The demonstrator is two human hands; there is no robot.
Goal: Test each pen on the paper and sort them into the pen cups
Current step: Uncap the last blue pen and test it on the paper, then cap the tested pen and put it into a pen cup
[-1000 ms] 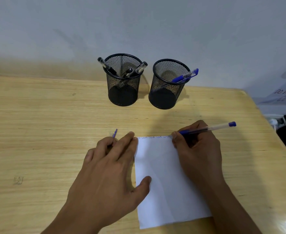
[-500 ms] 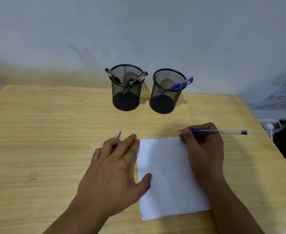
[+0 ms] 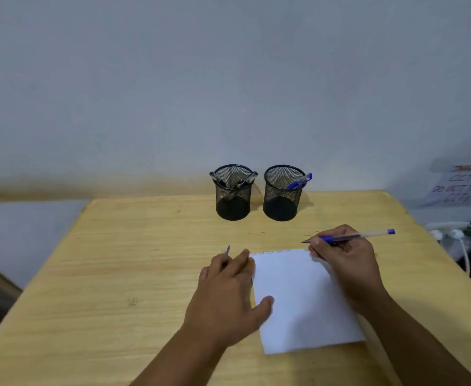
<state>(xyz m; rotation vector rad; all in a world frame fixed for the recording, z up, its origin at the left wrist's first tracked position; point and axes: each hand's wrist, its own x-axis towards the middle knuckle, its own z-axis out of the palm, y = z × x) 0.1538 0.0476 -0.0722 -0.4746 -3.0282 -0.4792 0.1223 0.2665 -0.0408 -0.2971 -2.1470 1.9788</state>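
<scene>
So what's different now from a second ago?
The right hand has lifted the blue pen off the paper; its tip, which was writing at the top edge, now points left, clear of the sheet. The left hand still presses the paper's left edge and holds the pen cap. Both cups and their pens are unmoved.

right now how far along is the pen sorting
Done: black pens stand in the left cup, a blue pen in the right cup, and scribbles run along the paper's top edge. In hand: the right hand holds a blue pen with its tip off the paper, while the left hand steadies the sheet with a blue cap showing between its fingers. Left: capping and dropping this pen.
</scene>
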